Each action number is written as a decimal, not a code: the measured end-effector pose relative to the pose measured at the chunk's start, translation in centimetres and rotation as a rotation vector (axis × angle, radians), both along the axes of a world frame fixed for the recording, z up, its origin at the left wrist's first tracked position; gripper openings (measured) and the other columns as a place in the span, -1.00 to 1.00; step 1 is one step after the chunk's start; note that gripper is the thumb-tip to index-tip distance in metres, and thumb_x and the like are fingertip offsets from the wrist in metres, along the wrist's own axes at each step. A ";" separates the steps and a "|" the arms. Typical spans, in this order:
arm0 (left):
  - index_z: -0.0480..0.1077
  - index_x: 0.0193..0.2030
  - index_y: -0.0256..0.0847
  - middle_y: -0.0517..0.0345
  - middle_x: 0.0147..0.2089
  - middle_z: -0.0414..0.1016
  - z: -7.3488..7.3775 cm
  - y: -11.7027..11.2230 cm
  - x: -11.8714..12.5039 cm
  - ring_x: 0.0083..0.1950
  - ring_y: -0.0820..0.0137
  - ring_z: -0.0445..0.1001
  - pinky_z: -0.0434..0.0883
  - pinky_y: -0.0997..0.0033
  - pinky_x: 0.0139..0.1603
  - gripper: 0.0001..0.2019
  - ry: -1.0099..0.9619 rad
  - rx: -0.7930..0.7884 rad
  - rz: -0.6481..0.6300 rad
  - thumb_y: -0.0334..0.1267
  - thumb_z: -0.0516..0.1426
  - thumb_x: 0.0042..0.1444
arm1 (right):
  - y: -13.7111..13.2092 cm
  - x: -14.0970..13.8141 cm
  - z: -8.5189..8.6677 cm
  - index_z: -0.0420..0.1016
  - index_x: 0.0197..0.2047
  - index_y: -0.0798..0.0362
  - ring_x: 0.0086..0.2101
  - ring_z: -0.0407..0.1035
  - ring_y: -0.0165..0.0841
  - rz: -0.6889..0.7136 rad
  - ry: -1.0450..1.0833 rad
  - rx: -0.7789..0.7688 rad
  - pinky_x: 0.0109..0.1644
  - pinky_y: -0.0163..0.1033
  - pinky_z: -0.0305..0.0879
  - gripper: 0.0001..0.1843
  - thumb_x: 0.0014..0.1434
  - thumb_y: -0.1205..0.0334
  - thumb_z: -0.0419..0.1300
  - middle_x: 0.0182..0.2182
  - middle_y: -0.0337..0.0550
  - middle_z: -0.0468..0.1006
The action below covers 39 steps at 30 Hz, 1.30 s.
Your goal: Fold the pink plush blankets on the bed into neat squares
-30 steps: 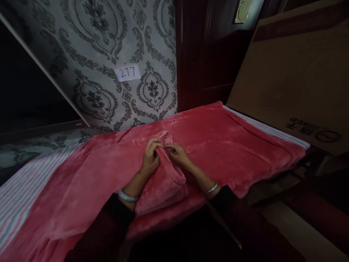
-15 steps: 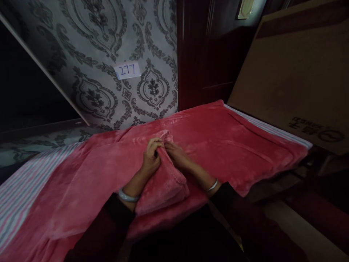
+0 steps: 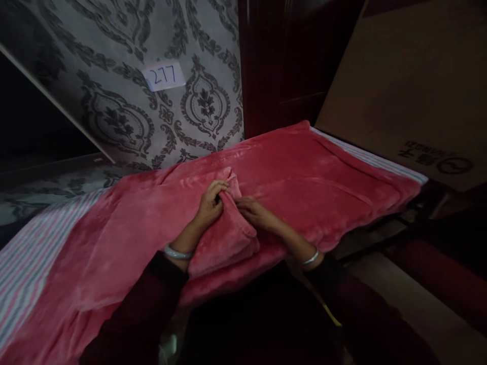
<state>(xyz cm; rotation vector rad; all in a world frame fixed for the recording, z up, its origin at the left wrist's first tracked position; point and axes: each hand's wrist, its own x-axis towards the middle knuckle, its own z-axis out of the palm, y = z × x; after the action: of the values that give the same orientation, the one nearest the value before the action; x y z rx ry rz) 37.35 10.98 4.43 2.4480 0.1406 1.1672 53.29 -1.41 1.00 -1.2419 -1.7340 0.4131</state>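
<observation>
A red, plush blanket (image 3: pixel 152 223) is spread over most of the surface in front of me. Its near middle part is folded up into a raised flap (image 3: pixel 228 243) between my forearms. My left hand (image 3: pixel 211 204) is closed on the flap's upper edge, fingers curled over the fabric. On the flap's other side, my right hand (image 3: pixel 254 212) has its fingers bent against the same edge, pinching the fabric; its fingertips are partly hidden. Each wrist wears a silvery bangle.
Striped cloth (image 3: pixel 45 243) shows under the blanket at the left and along the right edge. Behind stand a patterned wall with a paper sign (image 3: pixel 164 76) reading 277 and a dark red wooden panel (image 3: pixel 281 61). A large cardboard box (image 3: pixel 403 86) leans at the right.
The camera view has shifted, so the wall and blanket sit higher in the picture. My right hand has slid slightly down and right along the flap's edge; my left hand keeps its hold.
</observation>
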 end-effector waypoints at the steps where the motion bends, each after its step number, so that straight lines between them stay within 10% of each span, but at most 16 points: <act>1: 0.42 -0.18 -0.14 0.05 -0.07 0.53 0.0 0.0 0.0 0.01 0.29 0.52 0.49 0.17 0.08 -0.82 0.009 0.008 -0.003 -0.46 0.07 0.16 | -1.3 -0.1 -0.1 0.66 -0.20 -0.02 -0.08 0.48 -0.21 -0.002 0.036 -0.032 0.17 -0.02 0.33 -0.69 0.39 0.16 0.07 -0.14 -0.10 0.67; 15: 0.37 0.12 -0.16 -0.07 0.14 0.48 0.0 -0.6 0.0 0.23 0.18 0.42 0.38 0.03 0.30 -0.67 0.247 0.093 -0.012 -0.34 0.02 0.23 | -10.6 -5.2 0.1 0.56 0.16 -0.02 0.07 0.47 -0.06 -0.240 0.568 -0.237 0.20 0.05 0.37 -0.32 0.16 -0.32 0.29 0.09 0.01 0.61; 23: 0.23 0.42 -0.21 -0.27 0.49 0.14 0.4 -1.1 -0.3 0.50 -0.01 0.15 0.22 -0.18 0.42 -0.36 0.292 0.123 0.116 0.04 0.13 0.29 | -10.6 -6.3 -1.3 0.35 -0.49 -0.02 -0.30 0.35 -0.28 -0.366 0.354 -0.114 -0.17 -0.18 0.32 -0.74 0.20 0.12 0.20 -0.39 -0.19 0.43; 32: 0.45 0.26 -0.22 -0.17 0.35 0.44 -0.2 -0.7 0.2 0.40 0.06 0.36 0.28 -0.19 0.41 -0.57 0.434 0.190 0.142 -0.11 0.10 0.33 | -8.4 -4.2 -0.1 0.57 -0.26 -0.01 -0.09 0.45 -0.18 -0.376 0.512 -0.107 0.12 -0.05 0.33 -0.51 0.23 -0.27 0.12 -0.17 -0.08 0.62; 39: 0.44 0.26 -0.16 -0.11 0.32 0.48 1.9 -4.3 -3.2 0.34 0.11 0.44 0.38 -0.11 0.37 -0.59 0.395 0.167 0.068 -0.10 0.09 0.36 | -3.7 -2.2 2.3 0.57 -0.31 0.00 -0.29 0.48 -0.22 -0.174 0.707 -0.342 -0.14 -0.09 0.43 -0.39 0.12 -0.42 0.16 -0.37 -0.12 0.63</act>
<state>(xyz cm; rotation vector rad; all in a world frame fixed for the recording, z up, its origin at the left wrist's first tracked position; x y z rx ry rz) 34.19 6.68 6.33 2.8180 0.2524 0.7316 51.12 -5.13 3.31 -1.2619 -0.9706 0.9428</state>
